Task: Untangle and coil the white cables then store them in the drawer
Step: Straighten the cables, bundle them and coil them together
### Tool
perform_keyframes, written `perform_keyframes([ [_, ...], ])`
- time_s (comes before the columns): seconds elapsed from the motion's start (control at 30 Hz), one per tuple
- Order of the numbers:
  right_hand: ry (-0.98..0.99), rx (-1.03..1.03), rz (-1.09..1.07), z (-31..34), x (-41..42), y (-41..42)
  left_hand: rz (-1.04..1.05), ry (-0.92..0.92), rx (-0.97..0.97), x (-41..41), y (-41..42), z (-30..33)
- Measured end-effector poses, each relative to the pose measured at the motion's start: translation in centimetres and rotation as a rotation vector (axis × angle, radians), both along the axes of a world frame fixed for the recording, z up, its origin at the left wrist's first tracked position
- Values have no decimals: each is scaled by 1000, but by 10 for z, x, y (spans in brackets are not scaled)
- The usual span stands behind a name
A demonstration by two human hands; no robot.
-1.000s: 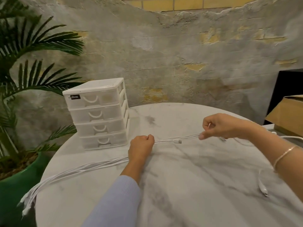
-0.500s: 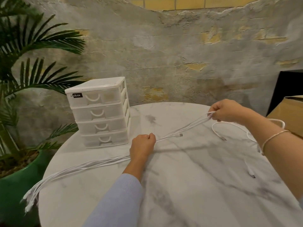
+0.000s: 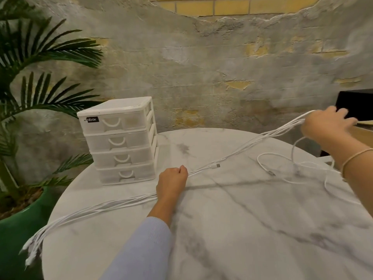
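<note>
A bundle of several white cables (image 3: 248, 146) runs across the round marble table (image 3: 232, 229). My left hand (image 3: 171, 181) is fisted on the bundle at the table's middle. The cable ends trail left from it and hang over the table's left edge (image 3: 32, 247). My right hand (image 3: 325, 126) holds the bundle raised at the far right, off the table top. Loose cable loops (image 3: 282, 168) lie below that hand. One plug (image 3: 217, 165) rests on the marble. A white four-drawer box (image 3: 121, 140) stands at the back left, all drawers closed.
A palm in a green pot (image 3: 22, 217) stands left of the table, close to the dangling cable ends. A cardboard box (image 3: 363, 134) and a black object (image 3: 357, 104) sit at the right edge. A rough plaster wall is behind.
My right hand has slid along the bundle up and to the right, lifting the cables off the table. My left hand has kept its grip in the same place.
</note>
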State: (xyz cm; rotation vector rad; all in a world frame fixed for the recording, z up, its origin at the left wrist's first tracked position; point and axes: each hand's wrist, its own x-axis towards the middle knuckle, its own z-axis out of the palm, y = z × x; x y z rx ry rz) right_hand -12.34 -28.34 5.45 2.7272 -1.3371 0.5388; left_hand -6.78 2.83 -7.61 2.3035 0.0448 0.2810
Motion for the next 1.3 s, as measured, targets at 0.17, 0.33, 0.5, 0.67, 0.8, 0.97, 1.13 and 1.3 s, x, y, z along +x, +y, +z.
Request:
perform_keyframes([
  [0.17,59,14,-7,1,-5,-17,8,2,0,-2,-1,1],
  [0.33,214,169,-109,7,-11,-39,9,-8,15,0,-1,0],
  [0.5,303,9,257,-3,6,-31,7,-7,28,0,-2,-1],
  [0.67,354,-289,561,1,15,9,-4,-26,57,-1,-2,-1],
  [0.8,222,-428,599,8,15,23,-2,-25,55,-2,-2,-1],
  [0.97,554,-151,261,19,3,20,7,-19,35,-2,-2,0],
  [1.13,304,-64,256,22,-6,18,17,-14,10,-2,-2,1],
  [1.3,241,-140,626,6,2,77,27,-26,-38,-6,-2,2],
])
